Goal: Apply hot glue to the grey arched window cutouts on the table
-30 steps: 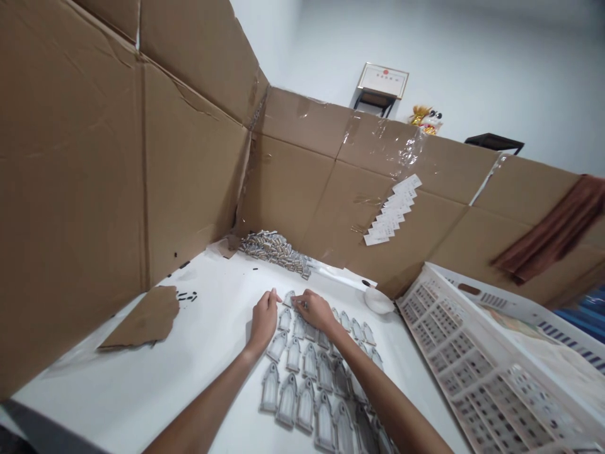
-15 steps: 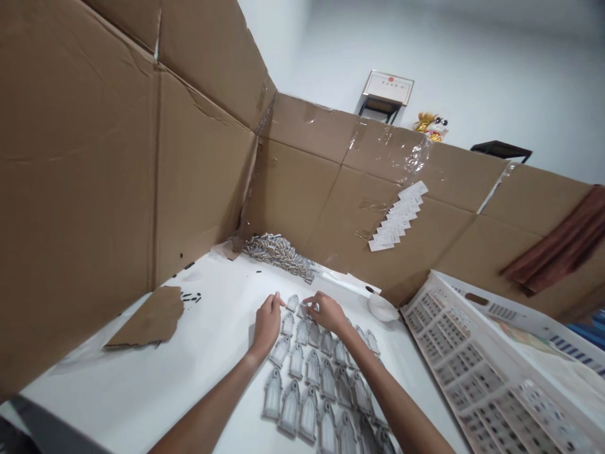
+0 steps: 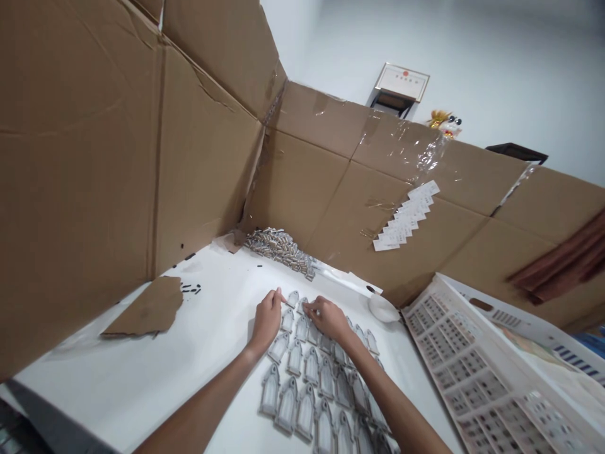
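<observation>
head view: arched piece (image 3: 292,298) seemingly at fingers (image 3: 278,295)

Your bare hands and forearms

Your left hand (image 3: 265,320) and right hand (image 3: 328,318) enter from the lower centre of the frame on long forearms with no sleeves, gloves or watch showing. You wear what looks like a small ring on a right finger, too small to tell.

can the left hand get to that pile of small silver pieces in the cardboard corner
Probably yes: the left hand rests on the white table, and only bare tabletop lies between it and the heap of small silver metal pieces.
</observation>
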The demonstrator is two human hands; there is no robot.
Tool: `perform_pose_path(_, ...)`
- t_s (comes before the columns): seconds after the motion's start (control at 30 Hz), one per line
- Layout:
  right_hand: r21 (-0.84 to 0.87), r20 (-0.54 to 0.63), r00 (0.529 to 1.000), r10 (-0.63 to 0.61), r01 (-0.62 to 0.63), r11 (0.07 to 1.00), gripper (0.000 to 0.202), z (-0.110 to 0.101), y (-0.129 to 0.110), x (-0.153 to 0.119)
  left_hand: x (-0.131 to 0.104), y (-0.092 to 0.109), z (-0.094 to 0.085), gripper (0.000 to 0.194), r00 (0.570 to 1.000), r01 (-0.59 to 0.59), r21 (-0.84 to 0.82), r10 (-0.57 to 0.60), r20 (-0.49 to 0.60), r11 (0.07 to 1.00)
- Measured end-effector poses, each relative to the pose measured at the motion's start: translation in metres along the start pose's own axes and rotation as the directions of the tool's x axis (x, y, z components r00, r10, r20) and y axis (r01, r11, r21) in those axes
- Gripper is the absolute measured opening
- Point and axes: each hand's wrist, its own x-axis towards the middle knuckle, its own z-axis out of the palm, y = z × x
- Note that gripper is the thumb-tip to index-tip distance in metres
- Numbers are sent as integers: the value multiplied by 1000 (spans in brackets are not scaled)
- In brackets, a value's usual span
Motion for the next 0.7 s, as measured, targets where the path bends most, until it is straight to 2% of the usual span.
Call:
perform_pose_path(0.17,-12,22,1000,10,-10,1000,37,-2,0,-1,-1,1,-1,52,1000,3,14,-3,7,1000)
perform_pose_path(0.33,0,-7,1000,30,-30,1000,37,-2,0,-4,-2,3,-2,52,1000,-3,20,3,4,1000)
perform_pose_path(0.7,-7,12,1000,7,-7,1000,40,-2,1,-9,1,3,-2,51,1000,-19,48,19,-4,999)
